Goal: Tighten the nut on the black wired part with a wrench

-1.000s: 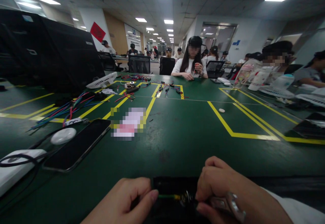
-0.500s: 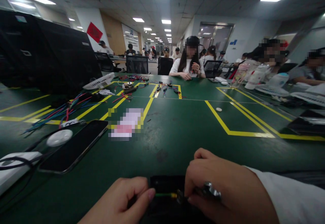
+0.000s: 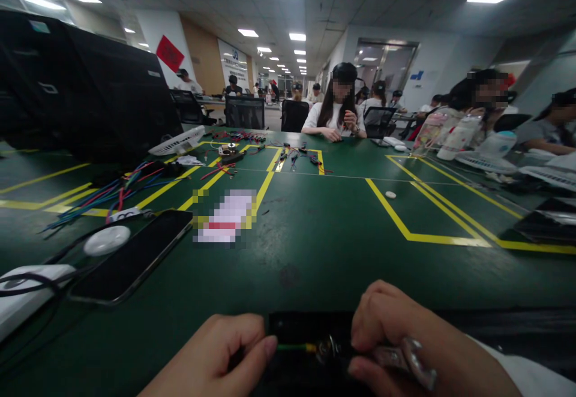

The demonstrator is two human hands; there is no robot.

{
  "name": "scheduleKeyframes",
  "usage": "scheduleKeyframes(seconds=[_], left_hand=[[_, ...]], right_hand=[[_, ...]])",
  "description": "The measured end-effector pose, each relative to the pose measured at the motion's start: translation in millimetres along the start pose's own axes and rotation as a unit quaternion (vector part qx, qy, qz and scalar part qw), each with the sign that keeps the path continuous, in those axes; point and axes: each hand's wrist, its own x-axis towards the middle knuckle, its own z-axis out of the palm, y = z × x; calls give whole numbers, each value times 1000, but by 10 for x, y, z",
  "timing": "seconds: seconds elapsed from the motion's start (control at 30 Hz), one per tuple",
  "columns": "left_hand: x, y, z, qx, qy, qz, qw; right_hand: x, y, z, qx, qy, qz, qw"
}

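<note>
Wrench [image 3: 396, 358], shifted rightward with right hand [image 3: 402, 322], left hand [image 3: 229, 349] still pinching wire [image 3: 292, 347]

Two hands: one left hand [image 3: 225, 355], one right hand [image 3: 414, 337]. One green wire [image 3: 292, 347] at the left hand's fingertips; one wrench [image 3: 416, 362] in the right hand; one metal part [image 3: 324, 349] between the two. Beyond the left hand, on its left, one phone [image 3: 135, 259], one large white disc [image 3: 107, 240] and one bundle of loose wires [image 3: 120, 198], its strands too tangled to count. Straight ahead of the left hand, one sheet [image 3: 229, 214]. Beyond the right hand, one small white disc [image 3: 390, 195]; farther out, on its right, two bottles [image 3: 459, 138].
</note>
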Motion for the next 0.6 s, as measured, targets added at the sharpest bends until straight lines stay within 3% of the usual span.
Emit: scheduleKeyframes(seconds=[0.13, 0.3, 0.47, 0.6], left_hand=[[-15, 14, -17, 8, -12, 2, 1000], [-23, 3, -25, 7, -18, 4, 1000], [-14, 17, -21, 12, -13, -7, 1000], [-2, 8, -27, 18, -12, -3, 1000]], right_hand=[[36, -25, -11, -10, 4, -5, 1000], [198, -116, -63, -27, 1, -58, 998], [343, -203, -145, -33, -32, -93, 995], [339, -139, -213, -20, -73, -115, 990]])
